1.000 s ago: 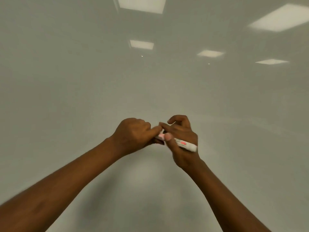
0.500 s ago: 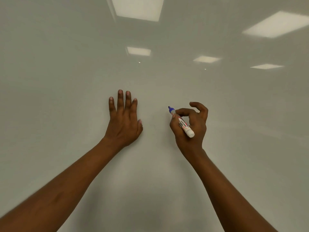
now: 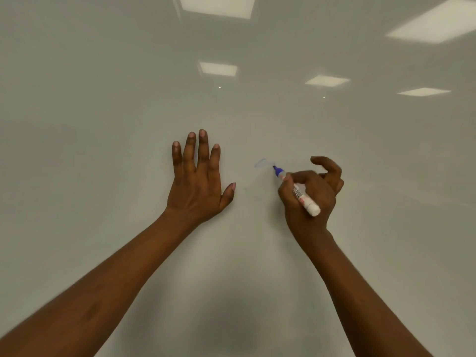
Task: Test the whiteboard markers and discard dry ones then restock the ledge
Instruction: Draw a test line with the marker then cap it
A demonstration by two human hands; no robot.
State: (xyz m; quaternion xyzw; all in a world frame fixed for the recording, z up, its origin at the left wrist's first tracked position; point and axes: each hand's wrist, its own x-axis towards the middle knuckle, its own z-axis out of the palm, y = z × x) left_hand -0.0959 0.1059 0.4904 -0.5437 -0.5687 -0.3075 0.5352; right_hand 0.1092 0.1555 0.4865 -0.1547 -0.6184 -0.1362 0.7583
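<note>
One blue marker (image 3: 306,201) under test: left hand (image 3: 197,188) flat on whiteboard (image 3: 103,124), fingers spread; right of it, right hand (image 3: 320,193) pinches marker, tip at faint blue loop (image 3: 262,163). Verdict, discarding, ledge restock all remain.

This is looking like an office meeting room or a classroom, with a large glossy whiteboard (image 3: 103,130) filling the whole view. Its surface is reflecting several rectangular ceiling light panels (image 3: 217,6), the flat recessed sort fitted in office ceilings. A marker (image 3: 302,195) is touching the board at a faint blue loop (image 3: 261,163), pointing the same way.
</note>
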